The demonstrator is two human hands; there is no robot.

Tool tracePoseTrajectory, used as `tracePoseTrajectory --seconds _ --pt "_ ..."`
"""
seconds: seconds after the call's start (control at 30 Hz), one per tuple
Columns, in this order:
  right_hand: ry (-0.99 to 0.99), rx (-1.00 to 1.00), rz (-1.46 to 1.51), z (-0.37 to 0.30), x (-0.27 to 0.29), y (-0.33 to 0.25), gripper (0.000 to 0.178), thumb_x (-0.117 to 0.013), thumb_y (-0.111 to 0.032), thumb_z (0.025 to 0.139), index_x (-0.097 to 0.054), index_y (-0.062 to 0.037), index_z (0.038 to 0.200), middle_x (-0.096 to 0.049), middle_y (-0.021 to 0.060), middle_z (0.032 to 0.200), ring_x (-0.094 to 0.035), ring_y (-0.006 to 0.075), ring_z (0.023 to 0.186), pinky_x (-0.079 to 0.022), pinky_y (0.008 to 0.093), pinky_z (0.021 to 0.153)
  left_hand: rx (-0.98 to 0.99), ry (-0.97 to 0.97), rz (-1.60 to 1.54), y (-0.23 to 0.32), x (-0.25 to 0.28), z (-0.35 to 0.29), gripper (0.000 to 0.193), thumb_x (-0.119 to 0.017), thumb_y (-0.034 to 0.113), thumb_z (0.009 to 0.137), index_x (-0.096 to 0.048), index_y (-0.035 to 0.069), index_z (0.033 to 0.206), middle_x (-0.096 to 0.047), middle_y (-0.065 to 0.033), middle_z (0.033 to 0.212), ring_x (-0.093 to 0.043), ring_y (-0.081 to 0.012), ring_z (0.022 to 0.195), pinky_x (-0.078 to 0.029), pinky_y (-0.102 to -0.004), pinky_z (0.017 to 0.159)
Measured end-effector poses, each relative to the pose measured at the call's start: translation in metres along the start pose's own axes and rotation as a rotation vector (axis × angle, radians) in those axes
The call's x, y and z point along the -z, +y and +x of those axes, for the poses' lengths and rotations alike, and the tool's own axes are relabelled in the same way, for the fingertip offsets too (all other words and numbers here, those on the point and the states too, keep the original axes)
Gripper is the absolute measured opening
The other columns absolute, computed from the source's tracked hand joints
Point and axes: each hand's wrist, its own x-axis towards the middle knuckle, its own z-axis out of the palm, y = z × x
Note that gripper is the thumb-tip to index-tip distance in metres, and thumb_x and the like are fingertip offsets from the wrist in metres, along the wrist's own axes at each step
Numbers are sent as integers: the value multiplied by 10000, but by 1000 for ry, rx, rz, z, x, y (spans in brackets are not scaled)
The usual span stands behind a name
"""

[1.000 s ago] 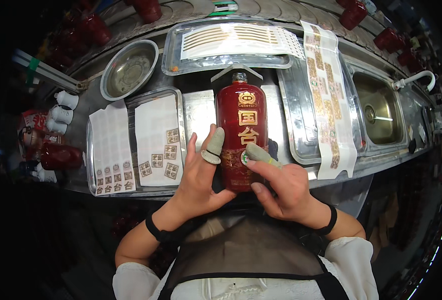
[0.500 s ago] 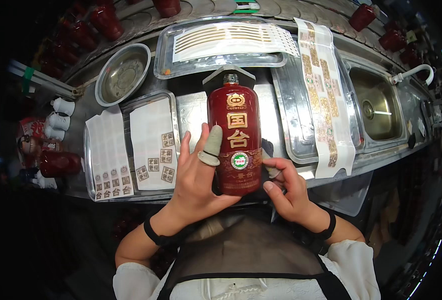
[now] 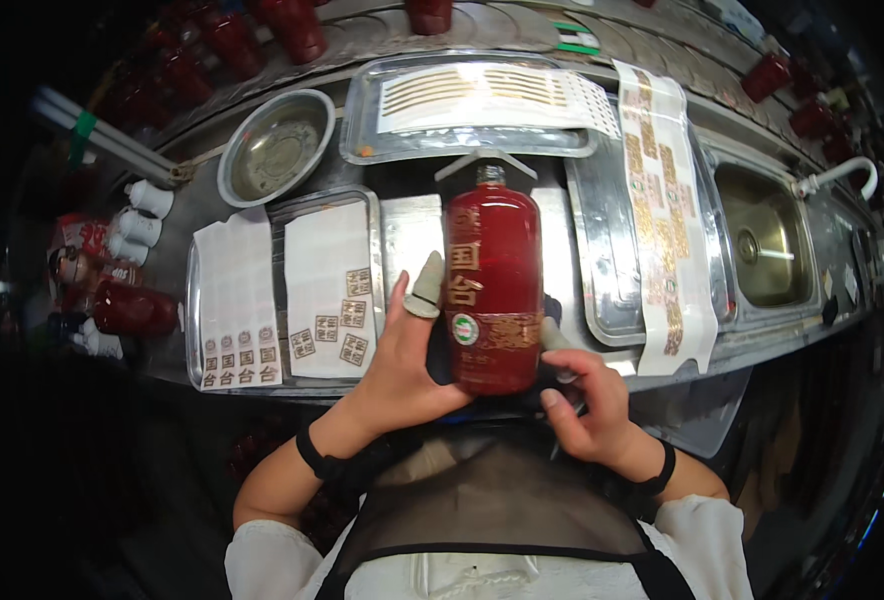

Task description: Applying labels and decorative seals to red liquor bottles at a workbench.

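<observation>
One red, gold-lettered glass bottle [image 3: 510, 270] has turned leftward at the metal surface's [image 3: 414, 225] near edge, presenting its side; left hand [image 3: 404, 368] fingers spread, right hand [image 3: 599, 408] grip unclear.

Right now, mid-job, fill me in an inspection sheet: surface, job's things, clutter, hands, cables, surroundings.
Surface: metal worktop, with a sink on the right.
Job's things: red bottle between the hands, gold lettering turned toward its left side; two white sheets with small designs on the left tray, a gold-striped sheet on the far tray, a patterned strip over the right tray.
Clutter: metal bowl upper left; white pieces far left.
Hands: left hand beside the bottle, fingers spread; right hand at its lower right, fingers bent.
Cables: nothing seen.
Surroundings: more red bottles beyond the worktop.
</observation>
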Motion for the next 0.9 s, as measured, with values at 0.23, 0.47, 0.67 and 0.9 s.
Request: tracePoseTrajectory --seconds 0.23,0.47,0.67,0.9 --pt "10 -359 291 -2 -2 5 406 -629 -13 906 -532 29 1298 -607 36 878 -505 25 654 -399 204 587 -215 119 215 19 10 -1 1099 -886 258 630 -340 -79 1522 -397 -296 1547 -415 -425 1439 -161 -660 1191" --pt "7 -353 333 -4 -8 3 424 -588 20 907 -486 29 1319 -633 67 1064 -560 37 773 -443 193 684 -304 104 294 25 10 3 1088 -895 352 618 -414 -111 1477 -391 -332 1534 -370 -478 1459 -173 -697 1164" --pt "79 -433 408 3 -16 -5 407 -547 42 909 -472 7 1308 -644 64 1092 -557 34 842 -437 189 732 -417 32 378 40 15 15 891 -874 328 573 -588 -85 1310 -404 -355 1516 -369 -468 1462 -202 -631 1200" --pt "150 -409 252 16 4 -2 276 -618 23 898 -577 -3 1169 -640 0 948 -527 14 746 -415 183 665 -246 20 184 32 25 0 1079 -896 359 676 -360 -47 1521 -309 -283 1599 -294 -437 1505 -120 -656 1201"
